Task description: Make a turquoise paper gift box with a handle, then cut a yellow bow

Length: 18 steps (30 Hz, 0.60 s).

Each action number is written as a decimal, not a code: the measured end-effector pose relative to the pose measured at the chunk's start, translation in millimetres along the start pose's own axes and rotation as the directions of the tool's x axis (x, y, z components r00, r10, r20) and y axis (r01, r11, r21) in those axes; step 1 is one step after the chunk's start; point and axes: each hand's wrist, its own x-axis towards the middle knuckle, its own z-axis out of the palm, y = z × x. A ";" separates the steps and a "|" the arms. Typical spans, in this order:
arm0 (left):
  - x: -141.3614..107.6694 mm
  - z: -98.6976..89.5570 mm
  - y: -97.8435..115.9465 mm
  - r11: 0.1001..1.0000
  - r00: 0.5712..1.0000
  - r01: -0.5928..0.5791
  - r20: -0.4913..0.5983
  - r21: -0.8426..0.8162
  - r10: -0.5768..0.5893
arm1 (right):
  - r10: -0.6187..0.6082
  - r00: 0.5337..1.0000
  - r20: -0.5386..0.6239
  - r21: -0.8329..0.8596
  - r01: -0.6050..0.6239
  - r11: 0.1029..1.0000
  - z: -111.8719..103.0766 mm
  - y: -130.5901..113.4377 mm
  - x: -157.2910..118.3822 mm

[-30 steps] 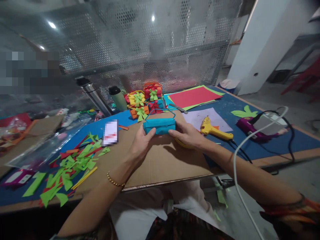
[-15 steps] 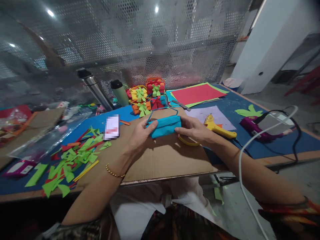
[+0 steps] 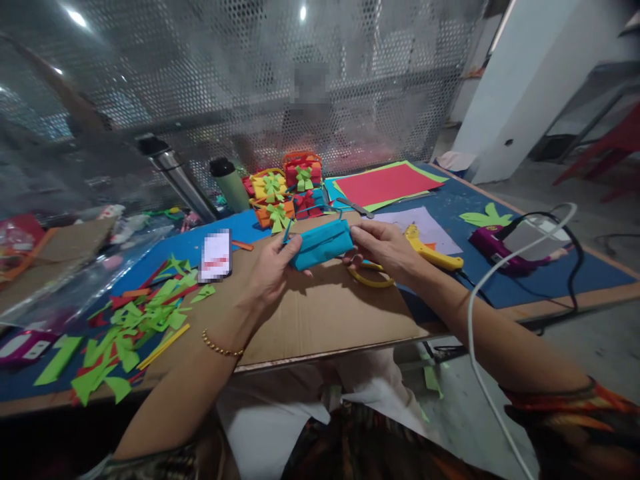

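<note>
Spanning both hands, the teal paper basket (image 3: pixel 321 243) lies crosswise: left hand (image 3: pixel 270 270) fingers clamped on one end, right hand (image 3: pixel 384 244) fingers gripping the other.

**Paper, cardboard, metal and plastic**

The teal basket (image 3: pixel 321 243) looks like matt craft paper, creased at its folds. Under it lies a brown cardboard sheet (image 3: pixel 320 313), dull and slightly rough. Left of the cardboard, green paper scraps (image 3: pixel 135 327) are flat and matt. The glue gun (image 3: pixel 430 247) is glossy yellow plastic (its cable smooth). Behind stands a perforated metal screen (image 3: pixel 250 87), faintly shiny.
</note>
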 end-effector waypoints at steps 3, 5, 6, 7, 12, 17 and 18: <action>-0.1 -1.9 4.2 0.998 0.999 0.032 0.033 -0.047 -0.030 | -0.043 0.996 0.077 -0.011 0.044 0.999 0.5 0.2 0.7; -0.6 -2.5 6.4 0.996 0.996 0.071 0.055 -0.058 -0.068 | -0.062 0.994 0.093 0.000 0.063 0.998 1.6 1.6 1.7; -0.9 -2.6 7.0 0.994 0.994 0.091 0.064 -0.061 -0.087 | -0.063 0.994 0.092 0.004 0.063 0.998 2.1 2.3 2.2; -1.1 -2.7 7.3 0.992 0.992 0.107 0.072 -0.064 -0.103 | -0.061 0.994 0.090 0.003 0.061 0.998 2.5 2.9 2.5; -1.6 -4.3 3.3 0.997 0.996 0.071 0.050 -0.011 -0.070 | -0.052 0.996 0.067 -0.016 0.053 0.998 2.0 0.4 2.2; -3.7 -5.9 -0.6 0.921 0.962 -0.243 -0.048 0.303 0.270 | 0.003 1.000 0.008 0.075 -0.003 0.997 0.7 -4.3 0.4; -4.4 -5.3 -1.0 0.885 0.949 -0.291 -0.007 0.365 0.315 | 0.017 1.000 -0.002 0.091 -0.016 0.996 0.9 -4.3 0.4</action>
